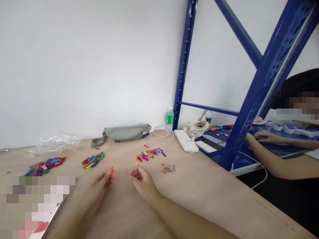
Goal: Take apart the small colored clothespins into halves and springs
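The left hand [97, 190] is pinching a small orange peg [111, 172] between its fingers [107, 175], holding it up over the wooden surface [199, 189]. The right hand [142, 183] is hovering just beside it, fingers curled inward, and I can't tell whether they're gripping anything. Just ahead, a heap of multicoloured pegs [149, 155] is lying near a little cluster of tiny coloured pieces [168, 168], and over on the right, a co-worker's hand [264, 136] is resting on a blue shelf [239, 162].
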`<state>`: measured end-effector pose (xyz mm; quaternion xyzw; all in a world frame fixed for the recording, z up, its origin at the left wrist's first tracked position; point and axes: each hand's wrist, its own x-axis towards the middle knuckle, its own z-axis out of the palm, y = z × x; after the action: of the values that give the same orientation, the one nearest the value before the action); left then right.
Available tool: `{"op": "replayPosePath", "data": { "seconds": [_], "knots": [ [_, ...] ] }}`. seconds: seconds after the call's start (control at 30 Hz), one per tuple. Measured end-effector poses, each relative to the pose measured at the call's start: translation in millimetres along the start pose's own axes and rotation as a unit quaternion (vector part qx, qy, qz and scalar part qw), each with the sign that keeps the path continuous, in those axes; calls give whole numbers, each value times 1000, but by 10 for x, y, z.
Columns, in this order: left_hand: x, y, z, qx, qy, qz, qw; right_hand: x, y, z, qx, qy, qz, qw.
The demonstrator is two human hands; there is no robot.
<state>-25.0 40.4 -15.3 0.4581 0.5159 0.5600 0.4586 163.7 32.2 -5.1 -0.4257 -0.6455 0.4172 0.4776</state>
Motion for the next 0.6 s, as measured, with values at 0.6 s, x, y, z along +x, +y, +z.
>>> {"op": "replayPosePath", "data": {
  "seconds": [0.6],
  "knots": [
    [-417, 154, 185, -20, -196, -14, 980, -147, -220, 11, -118, -187, -81, 972]
  ]
}}
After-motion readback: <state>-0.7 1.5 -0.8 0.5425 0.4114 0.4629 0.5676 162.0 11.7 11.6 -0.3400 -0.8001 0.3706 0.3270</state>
